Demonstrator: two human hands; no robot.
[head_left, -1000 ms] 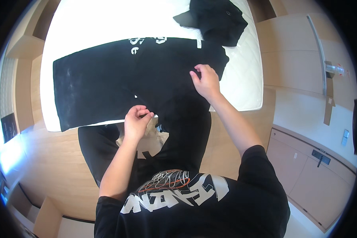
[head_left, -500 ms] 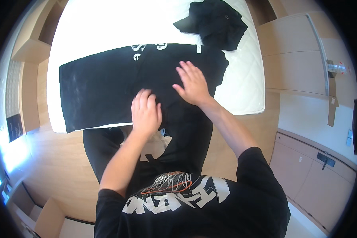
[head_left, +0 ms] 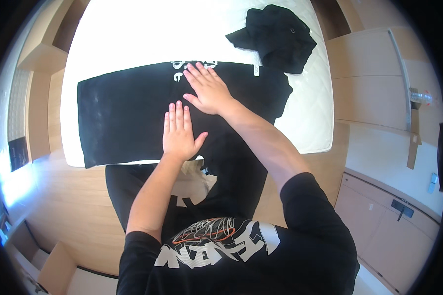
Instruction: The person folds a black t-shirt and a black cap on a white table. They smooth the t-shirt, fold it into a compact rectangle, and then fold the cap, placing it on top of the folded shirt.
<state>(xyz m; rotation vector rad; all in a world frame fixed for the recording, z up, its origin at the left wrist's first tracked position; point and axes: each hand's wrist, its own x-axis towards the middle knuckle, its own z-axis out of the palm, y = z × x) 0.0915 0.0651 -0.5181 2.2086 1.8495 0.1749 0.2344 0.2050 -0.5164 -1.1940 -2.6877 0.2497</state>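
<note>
A black T-shirt [head_left: 123, 113], doubled over lengthwise, lies across the near part of a white mattress [head_left: 133, 34]. White print shows at its far edge, and a small white tag sits toward its right end. My left hand [head_left: 179, 135] rests flat on the cloth near its front edge, fingers stretched forward. Farther along, my right hand [head_left: 207, 91] also lies flat and open on the shirt, its fingertips close to the white print. Neither hand grips anything.
Another black garment [head_left: 280, 39] lies bunched at the mattress's far right. Wooden shelving [head_left: 42, 59] stands on the left, cabinets [head_left: 371, 76] on the right. A clear plastic bottle [head_left: 421, 97] is by the right wall. My knees are against the mattress's front edge.
My right hand has moved left across the shirt toward the print. My left hand has flattened, its fingers now straight and pointing forward. The view has shifted slightly.
</note>
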